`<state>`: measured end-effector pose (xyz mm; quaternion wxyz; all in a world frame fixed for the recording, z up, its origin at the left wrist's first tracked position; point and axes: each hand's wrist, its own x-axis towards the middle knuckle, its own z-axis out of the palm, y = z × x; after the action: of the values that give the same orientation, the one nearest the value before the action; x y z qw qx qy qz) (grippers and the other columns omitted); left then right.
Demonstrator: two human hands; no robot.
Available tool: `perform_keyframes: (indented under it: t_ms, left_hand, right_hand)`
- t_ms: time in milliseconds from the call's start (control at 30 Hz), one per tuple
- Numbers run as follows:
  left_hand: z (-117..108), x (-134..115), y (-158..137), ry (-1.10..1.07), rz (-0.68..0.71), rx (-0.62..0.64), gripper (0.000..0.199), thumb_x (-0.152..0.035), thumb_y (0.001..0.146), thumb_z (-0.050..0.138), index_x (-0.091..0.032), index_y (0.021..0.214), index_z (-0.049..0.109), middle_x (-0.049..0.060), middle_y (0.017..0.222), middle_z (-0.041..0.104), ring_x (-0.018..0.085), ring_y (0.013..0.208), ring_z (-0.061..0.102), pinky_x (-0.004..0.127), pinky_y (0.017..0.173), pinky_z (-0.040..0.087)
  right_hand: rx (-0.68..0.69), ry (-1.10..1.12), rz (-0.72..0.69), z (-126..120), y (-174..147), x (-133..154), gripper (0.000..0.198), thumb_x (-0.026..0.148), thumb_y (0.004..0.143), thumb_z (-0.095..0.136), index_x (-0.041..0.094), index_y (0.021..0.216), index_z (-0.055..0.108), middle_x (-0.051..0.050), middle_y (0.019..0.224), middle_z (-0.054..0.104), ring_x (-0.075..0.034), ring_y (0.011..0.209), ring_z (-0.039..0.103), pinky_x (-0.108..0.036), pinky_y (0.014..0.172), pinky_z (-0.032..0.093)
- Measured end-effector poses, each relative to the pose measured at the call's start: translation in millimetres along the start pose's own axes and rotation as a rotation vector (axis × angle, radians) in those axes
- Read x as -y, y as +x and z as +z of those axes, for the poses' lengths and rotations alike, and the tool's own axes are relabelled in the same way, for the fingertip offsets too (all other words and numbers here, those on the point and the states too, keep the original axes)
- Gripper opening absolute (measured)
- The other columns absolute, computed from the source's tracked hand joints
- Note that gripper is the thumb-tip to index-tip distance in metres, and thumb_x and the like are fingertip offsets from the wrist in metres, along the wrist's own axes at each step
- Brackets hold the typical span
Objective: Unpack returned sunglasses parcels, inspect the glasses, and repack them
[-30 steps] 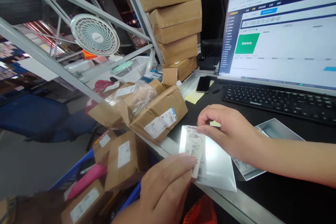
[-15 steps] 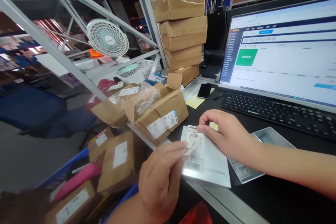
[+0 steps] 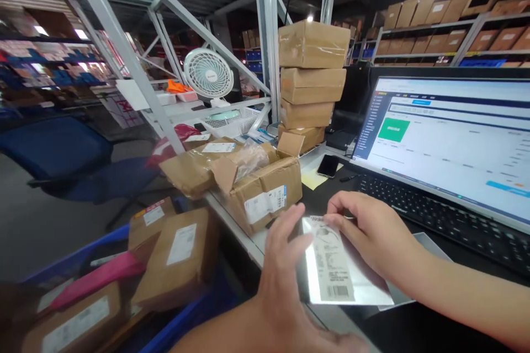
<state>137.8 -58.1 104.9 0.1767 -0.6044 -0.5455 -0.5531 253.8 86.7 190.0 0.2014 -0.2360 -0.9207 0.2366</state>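
Note:
A flat silver package (image 3: pixel 368 284) is tilted up at the desk's near edge. On its face is a long white label (image 3: pixel 333 265) with a line drawing, small print and a barcode. My right hand (image 3: pixel 372 231) is closed in a pinch at the package's top edge, thumb and forefinger by the label's upper corner. To the left, my left hand (image 3: pixel 285 270) is open, its fingers spread beside the package's left edge; whether they touch it I cannot tell. Partly hidden behind the package lies a second flat silver item (image 3: pixel 433 247).
A keyboard (image 3: pixel 414 215) and monitor (image 3: pixel 447 138) stand at the right. A phone (image 3: pixel 328 166) lies beyond my hands. An opened carton (image 3: pixel 269 190) and stacked cartons (image 3: pixel 312 85) stand behind. Below left, a blue bin (image 3: pixel 178 314) holds parcels. A fan (image 3: pixel 209 73) stands farther back.
My left hand has let go of the label's edge and spread its fingers. The label now lies flatter on the package, which is tilted more upright. The view has tipped upward.

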Motion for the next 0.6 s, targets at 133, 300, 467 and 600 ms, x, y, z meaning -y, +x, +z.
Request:
perform_keyframes:
  t_ms: [133,300,467,600]
  left_hand:
    - [-2.7,16.3,-6.1,-0.184,-0.209,0.296,0.159,-0.041,0.041,0.098,-0.018,0.158,-0.007,0.028,0.163,0.002,0.046,0.151,0.014,0.067,0.118,0.027]
    - [-3.1,29.5,-5.7,-0.304,-0.273,0.493,0.145,-0.026,0.05,0.096,-0.026,0.159,0.0,0.023,0.16,0.025,0.042,0.145,0.035,0.061,0.113,0.04]
    - [5.0,11.1,-15.4,-0.159,-0.185,0.307,0.132,-0.035,0.057,0.091,-0.022,0.158,0.007,0.023,0.153,0.032,0.042,0.141,0.037,0.061,0.111,0.043]
    - [11.1,-7.5,-28.8,0.022,-0.09,0.109,0.102,-0.02,0.071,0.072,-0.012,0.156,0.015,0.024,0.138,0.043,0.037,0.131,0.047,0.058,0.105,0.047]
  right_hand:
    - [-0.008,0.03,0.005,-1.8,-8.4,4.8,0.015,0.028,0.095,0.053,0.024,0.082,0.059,0.003,0.077,0.064,-0.015,0.07,0.057,-0.029,0.063,0.038]
    - [-0.04,0.037,0.022,-3.8,-18.2,11.3,0.016,0.028,0.095,0.051,0.024,0.081,0.058,0.004,0.074,0.064,-0.015,0.065,0.056,-0.028,0.06,0.039]
    - [-0.07,0.038,0.017,-9.6,-30.3,20.2,0.015,0.024,0.093,0.054,0.023,0.079,0.057,0.003,0.073,0.064,-0.014,0.065,0.056,-0.027,0.058,0.041]
    - [-0.083,0.051,-0.038,-13.3,-47.1,29.1,0.016,0.023,0.094,0.054,0.023,0.078,0.058,0.003,0.073,0.064,-0.014,0.063,0.057,-0.025,0.057,0.043]
